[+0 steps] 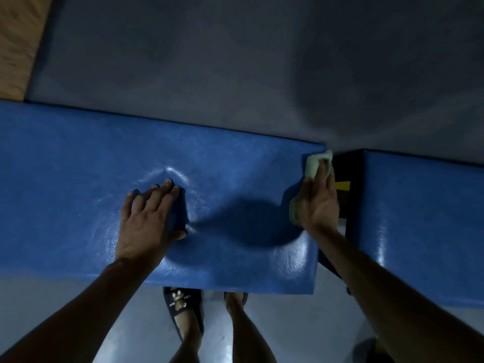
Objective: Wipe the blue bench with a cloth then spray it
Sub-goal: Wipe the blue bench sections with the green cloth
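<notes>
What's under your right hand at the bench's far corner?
The cloth, pale and bunched, pressed by the right hand on the blue bench. The bench surface beneath stays covered.

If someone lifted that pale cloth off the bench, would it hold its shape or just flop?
Probably flop: the cloth is bunched and folded under the right hand. It looks light, held by fingers alone. It should slide easily, since the blue bench looks glossy.

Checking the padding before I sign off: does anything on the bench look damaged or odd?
No damage visible. The blue bench dents only under the pressing left hand; the right hand holds the cloth at its far corner.
</notes>
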The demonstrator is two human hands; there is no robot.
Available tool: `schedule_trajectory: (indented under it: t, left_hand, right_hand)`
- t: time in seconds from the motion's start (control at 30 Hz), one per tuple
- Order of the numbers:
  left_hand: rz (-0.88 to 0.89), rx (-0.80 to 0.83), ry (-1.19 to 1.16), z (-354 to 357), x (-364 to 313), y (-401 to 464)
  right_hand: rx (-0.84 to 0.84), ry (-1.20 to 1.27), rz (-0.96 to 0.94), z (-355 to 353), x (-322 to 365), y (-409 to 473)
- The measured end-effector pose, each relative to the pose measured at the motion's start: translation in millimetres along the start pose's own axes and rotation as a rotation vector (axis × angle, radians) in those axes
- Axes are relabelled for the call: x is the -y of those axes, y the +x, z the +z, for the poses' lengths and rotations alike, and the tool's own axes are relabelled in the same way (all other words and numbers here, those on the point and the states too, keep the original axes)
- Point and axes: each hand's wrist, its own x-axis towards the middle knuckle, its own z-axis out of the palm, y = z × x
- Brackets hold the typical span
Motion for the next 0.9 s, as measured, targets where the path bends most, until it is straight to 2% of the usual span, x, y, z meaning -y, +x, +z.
schedule_trajectory:
  t: [0.1, 0.2, 0.23, 0.3, 0.37, 0.43, 0.47, 0.53, 0.63, 0.7, 0.73, 0.8, 0.9]
  left_hand:
    - [0.009, 0.001, -0.006, -0.5, 2.8, 1.1]
    - [0.02, -0.002, -0.007, 1.7, 5.3, 1.1]
    - [0.026, -0.003, -0.003, 2.8, 6.7, 1.7]
    - [0.044, -0.003, -0.004, 5.0, 10.8, 0.3]
    - [0.074, -0.036, -0.016, 4.6, 15.0, 1.8]
    - [0.099, -0.049, -0.009, 3.4, 17.4, 3.2]
    - [0.111, -0.06, -0.019, 3.5, 19.5, 3.4]
    - [0.147, -0.079, -0.034, 2.3, 23.7, 2.8]
    - [0.235, -0.102, -0.114, -3.5, 41.1, -1.5]
    - [0.26, -0.129, -0.135, -11.0, 64.7, -5.3]
    - [0.251, -0.144, -0.134, -15.2, 78.0, -6.8]
    - [0.198, -0.157, -0.127, -22.9, 107.1, -7.7]
    - [0.126, -0.139, -0.087, -33.1, 144.9, -5.5]
  right_hand:
    - [-0.104, 0.083, 0.032, 4.6, 10.9, 35.1]
    - [-0.21, 0.045, 0.02, 15.5, 17.5, 18.6]
    - [-0.205, -0.047, -0.032, 21.3, 22.8, 5.5]
    - [-0.068, -0.221, -0.244, 27.6, 25.5, -19.0]
    - [0.034, -0.256, -0.483, 16.4, 18.5, -17.7]
    - [0.041, -0.275, -0.582, 0.8, 6.6, -0.2]
    - [0.01, -0.286, -0.537, -2.5, 4.6, 5.2]
    - [-0.084, -0.266, -0.292, 8.0, 13.1, 6.0]
    - [-0.284, -0.192, 0.114, 46.6, 58.9, 0.9]
    - [-0.345, -0.131, 0.267, 72.9, 99.9, -3.8]
    - [-0.346, -0.116, 0.279, 84.9, 122.1, -8.9]
    - [-0.308, -0.132, 0.164, 115.3, 171.7, -28.3]
    - [-0.18, -0.121, -0.208, 169.3, 258.5, -59.8]
